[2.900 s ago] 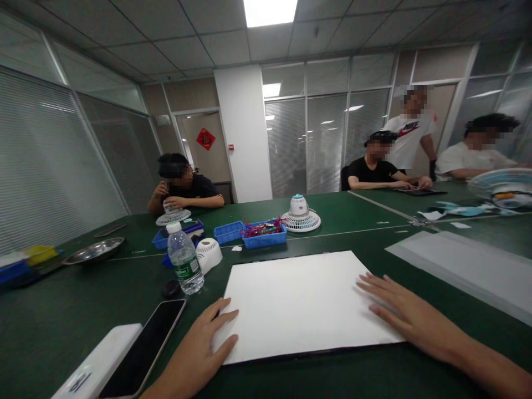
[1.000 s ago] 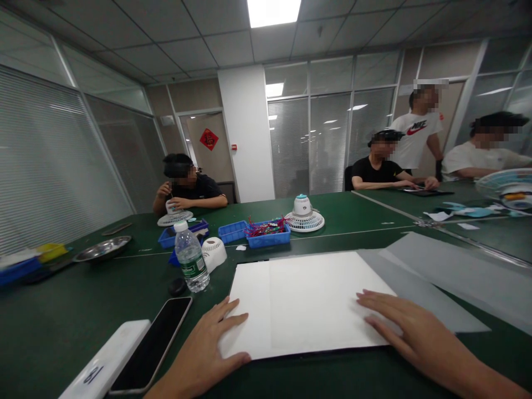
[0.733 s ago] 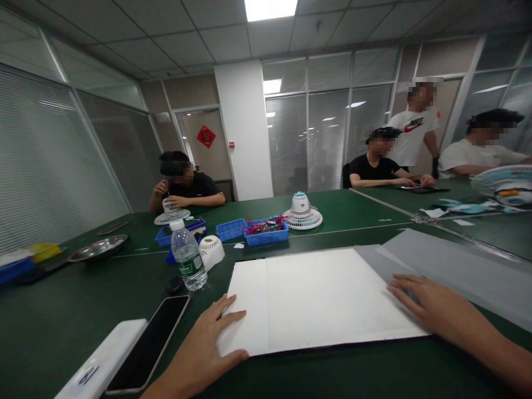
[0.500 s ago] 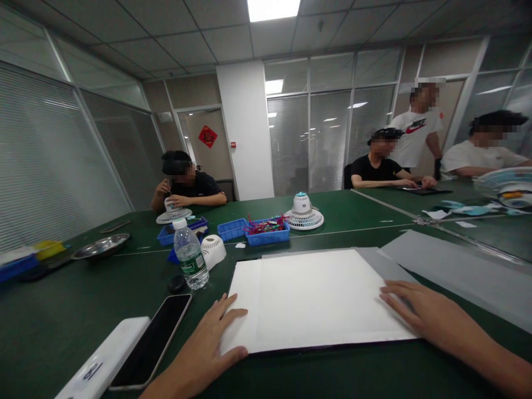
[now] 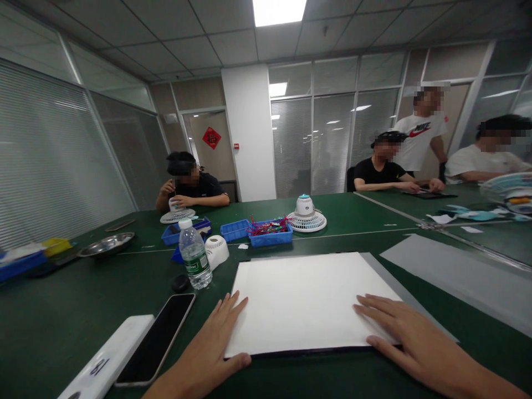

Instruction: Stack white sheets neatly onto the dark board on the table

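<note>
In front of me on the green table lies a white sheet of paper [image 5: 303, 305], with a dark edge showing beneath its near side. My left hand [image 5: 220, 335] rests at the sheet's left edge, fingers stretched out and thumb apart. On the right part of the paper my right hand [image 5: 397, 330] lies with its fingers spread. Neither hand grips anything. A greyish translucent sheet [image 5: 409, 288] sticks out from under the paper on the right side.
A phone [image 5: 160, 338] and a white box [image 5: 110, 354] lie at left, near a water bottle [image 5: 194, 257]. Beyond the paper stand a blue tray of wires [image 5: 270, 238] and a fan part [image 5: 306, 216]. Another translucent sheet [image 5: 457, 282] lies at right. Several people sit or stand around.
My right hand has moved left, from the paper's right edge onto its surface. My left hand stays at the left edge, its fingers now closer together. The view has shifted slightly.
</note>
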Demonstrator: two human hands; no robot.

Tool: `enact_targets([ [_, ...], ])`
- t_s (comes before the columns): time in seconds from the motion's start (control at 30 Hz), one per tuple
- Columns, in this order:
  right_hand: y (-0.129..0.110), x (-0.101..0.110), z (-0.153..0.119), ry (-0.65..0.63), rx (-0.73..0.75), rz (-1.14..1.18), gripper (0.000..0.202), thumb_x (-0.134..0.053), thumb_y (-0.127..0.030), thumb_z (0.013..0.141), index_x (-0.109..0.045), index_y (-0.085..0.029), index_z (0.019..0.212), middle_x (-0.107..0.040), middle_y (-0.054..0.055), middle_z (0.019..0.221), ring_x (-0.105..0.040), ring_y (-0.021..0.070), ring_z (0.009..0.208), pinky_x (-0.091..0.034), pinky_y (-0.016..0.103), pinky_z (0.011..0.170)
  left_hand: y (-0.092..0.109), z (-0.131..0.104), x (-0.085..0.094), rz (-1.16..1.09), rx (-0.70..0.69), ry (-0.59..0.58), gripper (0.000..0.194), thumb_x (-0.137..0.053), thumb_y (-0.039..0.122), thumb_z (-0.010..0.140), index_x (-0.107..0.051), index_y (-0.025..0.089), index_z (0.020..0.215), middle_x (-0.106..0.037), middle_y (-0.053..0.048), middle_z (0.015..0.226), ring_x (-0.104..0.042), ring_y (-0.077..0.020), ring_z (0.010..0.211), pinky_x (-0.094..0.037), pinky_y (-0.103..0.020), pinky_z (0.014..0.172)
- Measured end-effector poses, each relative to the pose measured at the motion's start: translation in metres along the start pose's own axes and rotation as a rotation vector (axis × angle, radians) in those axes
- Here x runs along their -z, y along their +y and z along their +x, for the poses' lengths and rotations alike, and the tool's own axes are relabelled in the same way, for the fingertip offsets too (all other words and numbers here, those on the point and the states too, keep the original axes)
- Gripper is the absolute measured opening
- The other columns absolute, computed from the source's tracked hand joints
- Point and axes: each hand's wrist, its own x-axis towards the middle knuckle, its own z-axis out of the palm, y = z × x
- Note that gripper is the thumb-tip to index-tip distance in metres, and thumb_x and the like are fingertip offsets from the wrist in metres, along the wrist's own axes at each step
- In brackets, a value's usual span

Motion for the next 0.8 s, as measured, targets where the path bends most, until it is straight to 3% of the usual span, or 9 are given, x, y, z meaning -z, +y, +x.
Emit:
enact_targets([
  [0.17, -0.007, 0.000, -0.002, -0.086, 0.109, 0.021, 0.064, -0.045, -0.067, 0.097, -0.037, -0.044, 0.156, -0.031, -0.002, 0.165, -0.032, 0.0337, 0.151, -0.029, 0.062, 0.123, -0.005, -0.001, -0.003, 0.019, -0.045, 0.007, 0.094, -0.056, 0.076, 0.093, -0.014, 0.034, 0.166, -0.010, -0.005, 0.172, -0.011, -0.0414, 0.156, -0.018, -0.068, 0.122],
  [0.3, -0.011, 0.002, -0.002, -0.138, 0.114, 0.039, 0.062, -0.040, -0.066, 0.100, -0.032, -0.047, 0.158, -0.024, -0.005, 0.167, -0.026, 0.0309, 0.154, -0.024, 0.060, 0.125, -0.005, -0.002, -0.003, 0.013, -0.026, -0.004, 0.092, -0.054, 0.076, 0.094, -0.010, 0.038, 0.166, -0.009, -0.003, 0.173, -0.010, -0.0422, 0.156, -0.021, -0.069, 0.121],
  [0.63, -0.017, 0.006, 0.002, -0.134, 0.099, 0.087, 0.057, -0.039, -0.066, 0.100, -0.036, -0.050, 0.155, -0.026, -0.007, 0.166, -0.026, 0.0305, 0.154, -0.023, 0.060, 0.126, 0.005, 0.002, 0.004, 0.020, 0.009, -0.054, 0.081, -0.054, 0.073, 0.095, -0.026, 0.039, 0.163, -0.012, -0.003, 0.173, -0.010, -0.0440, 0.156, -0.021, -0.071, 0.121],
  [0.8, -0.014, 0.003, 0.000, -0.111, 0.146, 0.101, 0.056, -0.041, -0.061, 0.101, -0.034, -0.050, 0.156, -0.028, -0.007, 0.166, -0.030, 0.0297, 0.153, -0.027, 0.060, 0.125, 0.006, 0.001, 0.005, 0.043, 0.025, -0.078, 0.083, -0.051, 0.075, 0.095, -0.026, 0.035, 0.164, -0.010, -0.004, 0.173, -0.007, -0.0423, 0.157, -0.020, -0.069, 0.122],
])
